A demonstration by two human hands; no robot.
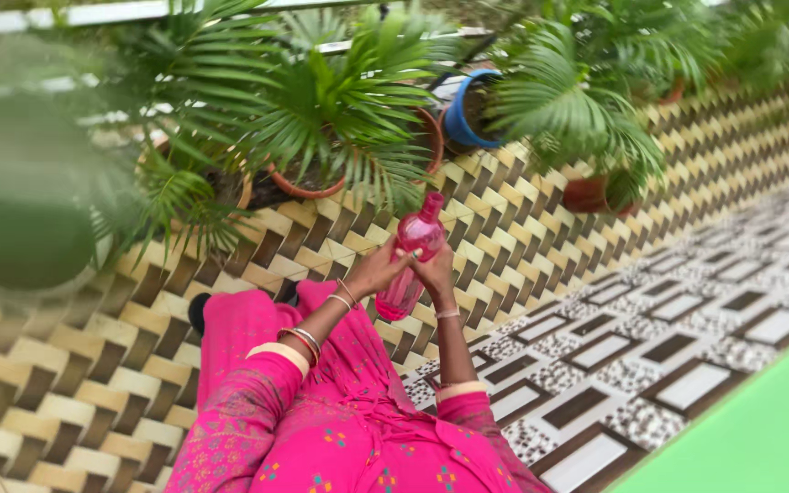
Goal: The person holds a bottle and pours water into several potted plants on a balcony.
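Head camera looks down on us, and both our hands meet on a pink bottle (413,258) just above the middle of the frame. Our left hand (379,269) wraps its fingers around the bottle's body from the nine o'clock side, clamped on it. Our right hand (435,271) closes on the same bottle from the three o'clock side, fingers curled against its lower half. The bottle is translucent, tilted with its neck pointing toward one o'clock, and its narrow top lies close to the leaves of the nearest plant. We cannot tell whether a cap sits on it. Thin bangles (306,340) ring our left wrist, and pink sleeves (248,402) run down toward six o'clock into the rest of our pink patterned clothing. Beyond the bottle, at twelve o'clock, a terracotta pot (308,187) holds a fan-leaved palm. At one o'clock a blue pot (459,114) leans among more fronds, and another terracotta pot (586,194) sits at two o'clock. Under the pots lies a woven-pattern floor (66,383) in tan and brown, running from eight o'clock to two o'clock. Toward four o'clock are black-and-white patterned tiles (687,347), and a green surface (760,438) fills the five o'clock corner.
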